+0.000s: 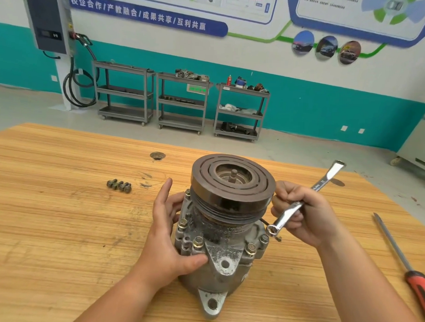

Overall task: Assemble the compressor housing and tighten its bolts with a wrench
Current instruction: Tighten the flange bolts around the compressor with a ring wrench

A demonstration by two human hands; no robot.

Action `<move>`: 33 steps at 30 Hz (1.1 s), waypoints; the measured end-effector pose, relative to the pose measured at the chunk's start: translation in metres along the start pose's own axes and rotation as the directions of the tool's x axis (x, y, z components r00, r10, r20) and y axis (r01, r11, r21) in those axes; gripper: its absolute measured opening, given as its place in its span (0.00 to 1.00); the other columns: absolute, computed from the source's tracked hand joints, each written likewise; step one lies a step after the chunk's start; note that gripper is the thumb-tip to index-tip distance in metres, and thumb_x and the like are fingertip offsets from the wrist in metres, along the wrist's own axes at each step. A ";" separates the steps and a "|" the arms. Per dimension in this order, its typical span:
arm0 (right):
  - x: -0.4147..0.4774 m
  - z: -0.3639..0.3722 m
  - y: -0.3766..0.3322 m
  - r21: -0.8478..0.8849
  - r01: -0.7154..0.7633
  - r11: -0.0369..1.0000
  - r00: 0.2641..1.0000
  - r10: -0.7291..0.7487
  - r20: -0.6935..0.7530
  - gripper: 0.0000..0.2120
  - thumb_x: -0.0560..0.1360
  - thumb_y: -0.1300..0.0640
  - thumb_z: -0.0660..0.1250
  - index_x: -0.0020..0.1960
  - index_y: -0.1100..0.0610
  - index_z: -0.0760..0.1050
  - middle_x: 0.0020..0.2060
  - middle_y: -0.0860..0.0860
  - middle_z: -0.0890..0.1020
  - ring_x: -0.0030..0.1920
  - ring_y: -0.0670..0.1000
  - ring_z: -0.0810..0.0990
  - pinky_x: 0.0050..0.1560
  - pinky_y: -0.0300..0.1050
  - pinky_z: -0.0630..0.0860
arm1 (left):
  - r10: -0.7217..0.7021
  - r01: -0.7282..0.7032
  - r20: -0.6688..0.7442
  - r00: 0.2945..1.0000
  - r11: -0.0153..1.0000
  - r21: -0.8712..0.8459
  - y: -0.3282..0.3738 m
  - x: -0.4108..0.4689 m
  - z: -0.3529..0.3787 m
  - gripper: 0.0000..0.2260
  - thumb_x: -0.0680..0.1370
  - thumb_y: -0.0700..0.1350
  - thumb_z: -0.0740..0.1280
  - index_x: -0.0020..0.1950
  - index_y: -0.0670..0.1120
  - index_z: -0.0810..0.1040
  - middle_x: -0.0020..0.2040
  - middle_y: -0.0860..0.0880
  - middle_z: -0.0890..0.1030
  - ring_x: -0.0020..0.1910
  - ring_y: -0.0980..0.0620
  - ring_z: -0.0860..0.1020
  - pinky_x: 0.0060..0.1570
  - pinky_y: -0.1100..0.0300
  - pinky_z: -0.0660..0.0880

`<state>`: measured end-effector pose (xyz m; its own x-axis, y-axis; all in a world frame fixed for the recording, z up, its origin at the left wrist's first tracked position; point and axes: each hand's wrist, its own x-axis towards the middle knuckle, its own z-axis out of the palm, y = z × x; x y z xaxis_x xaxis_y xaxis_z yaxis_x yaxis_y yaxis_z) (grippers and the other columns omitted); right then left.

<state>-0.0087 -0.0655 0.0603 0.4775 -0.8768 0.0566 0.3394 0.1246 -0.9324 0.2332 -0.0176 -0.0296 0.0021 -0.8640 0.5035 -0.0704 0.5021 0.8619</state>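
A: We're starting at the compressor housing (pixel 217 253). It's standing upright on the table (pixel 57 227) right in front of the person, pulley (pixel 232 183) facing up.

B: Bolts in?

A: We're counting several bolts (pixel 251 247) sitting in the flange under the pulley. Whether they're tight, we can't tell.

B: Left hand?

A: The left hand (pixel 164 234) is grasping the housing's left side, thumb lying across the front and fingers going round the back. We're reading that as bracing, so the housing isn't spinning once torque goes on.

B: Right?

A: The right hand (pixel 304 213), to the right of the housing, is clenching round the middle of the wrench (pixel 302 201). The ring end (pixel 272 230) is angling down just beside the right-side bolt (pixel 264 238). It isn't seated on the head, as far as we're seeing.

B: So lining up?

A: We're judging it that way: approaching a bolt, not turning it.

B: Further out?

A: The loose bolts (pixel 119 185) are lying well left of the housing, probably spares waiting. A screwdriver (pixel 406 264) is lying far right of it, untouched.
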 end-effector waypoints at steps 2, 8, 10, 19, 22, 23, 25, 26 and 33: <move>0.003 -0.001 0.004 -0.017 -0.037 0.999 0.999 0.038 0.039 0.06 0.61 0.63 0.59 0.29 0.56 0.72 0.19 0.49 0.66 0.19 0.43 0.59 0.16 0.30 0.60 | 0.005 -0.005 0.002 1.000 1.000 -0.007 -0.001 0.000 0.000 0.55 0.53 0.74 0.74 0.73 0.70 0.48 0.67 0.50 0.69 0.67 0.55 0.71 0.63 0.65 0.69; 0.005 -0.001 0.008 -0.087 -0.101 0.991 0.995 0.103 0.018 0.08 0.63 0.65 0.55 0.36 0.58 0.72 0.22 0.48 0.67 0.21 0.43 0.57 0.20 0.33 0.53 | 0.008 -0.008 0.000 1.000 1.000 -0.006 -0.002 0.000 0.000 0.55 0.52 0.75 0.73 0.73 0.70 0.48 0.67 0.51 0.69 0.67 0.55 0.71 0.65 0.61 0.69; 0.002 -0.002 0.010 -0.012 -0.067 0.998 0.997 0.066 -0.031 0.14 0.62 0.67 0.55 0.46 0.59 0.69 0.28 0.50 0.73 0.21 0.41 0.60 0.19 0.32 0.52 | 0.013 -0.013 -0.001 1.000 1.000 -0.006 -0.003 0.000 0.000 0.55 0.53 0.75 0.73 0.73 0.70 0.48 0.67 0.50 0.69 0.68 0.54 0.70 0.65 0.59 0.69; -0.039 0.002 0.023 0.289 0.122 0.950 0.972 -0.056 -0.227 0.13 0.65 0.67 0.60 0.37 0.53 0.79 0.31 0.51 0.80 0.16 0.38 0.57 0.20 0.31 0.52 | 0.023 -0.023 -0.006 1.000 1.000 -0.011 -0.003 0.000 0.000 0.53 0.53 0.74 0.73 0.72 0.72 0.49 0.66 0.53 0.70 0.67 0.55 0.71 0.61 0.66 0.70; -0.045 0.006 0.020 0.264 0.121 0.957 0.973 -0.062 -0.221 0.07 0.64 0.63 0.70 0.41 0.55 0.78 0.28 0.50 0.77 0.16 0.38 0.62 0.18 0.30 0.54 | 0.021 -0.021 -0.004 1.000 1.000 -0.008 -0.004 0.000 0.000 0.53 0.53 0.75 0.73 0.72 0.71 0.49 0.66 0.53 0.70 0.67 0.56 0.71 0.61 0.68 0.70; -0.046 0.007 0.020 0.261 0.120 0.958 0.976 -0.066 -0.209 0.12 0.60 0.59 0.78 0.41 0.56 0.79 0.28 0.51 0.76 0.16 0.38 0.62 0.17 0.29 0.56 | 0.020 -0.020 -0.004 1.000 1.000 -0.009 -0.003 0.000 0.000 0.54 0.52 0.75 0.73 0.72 0.71 0.49 0.66 0.54 0.70 0.67 0.56 0.71 0.61 0.68 0.70; -0.047 0.010 0.017 0.262 0.125 0.957 0.976 -0.071 -0.205 0.25 0.50 0.50 0.84 0.40 0.57 0.79 0.25 0.51 0.73 0.17 0.39 0.63 0.15 0.29 0.59 | 0.019 -0.019 -0.002 1.000 1.000 -0.010 -0.003 0.001 0.000 0.54 0.52 0.75 0.73 0.72 0.71 0.49 0.66 0.54 0.70 0.67 0.57 0.71 0.61 0.68 0.70; -0.047 0.013 0.014 0.265 0.126 0.956 0.976 -0.072 -0.205 0.27 0.48 0.47 0.84 0.39 0.57 0.77 0.25 0.50 0.72 0.17 0.39 0.63 0.15 0.29 0.60 | 0.019 -0.019 -0.002 1.000 1.000 -0.009 -0.002 0.001 0.000 0.54 0.52 0.75 0.73 0.72 0.71 0.49 0.66 0.53 0.70 0.67 0.57 0.71 0.61 0.67 0.70; -0.066 0.008 0.007 0.404 0.091 0.910 0.974 -0.165 0.153 0.18 0.71 0.53 0.72 0.51 0.67 0.75 0.46 0.68 0.77 0.38 0.55 0.79 0.40 0.44 0.78 | 0.014 -0.014 -0.003 1.000 1.000 -0.005 0.000 0.000 0.000 0.56 0.52 0.75 0.73 0.73 0.67 0.49 0.66 0.52 0.70 0.66 0.57 0.72 0.61 0.66 0.70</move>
<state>-0.0311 -0.0031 0.0535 0.5330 -0.8040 0.2636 0.6800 0.2216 -0.6990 0.2329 -0.0178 -0.0297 0.0039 -0.8569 0.5154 -0.0650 0.5141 0.8552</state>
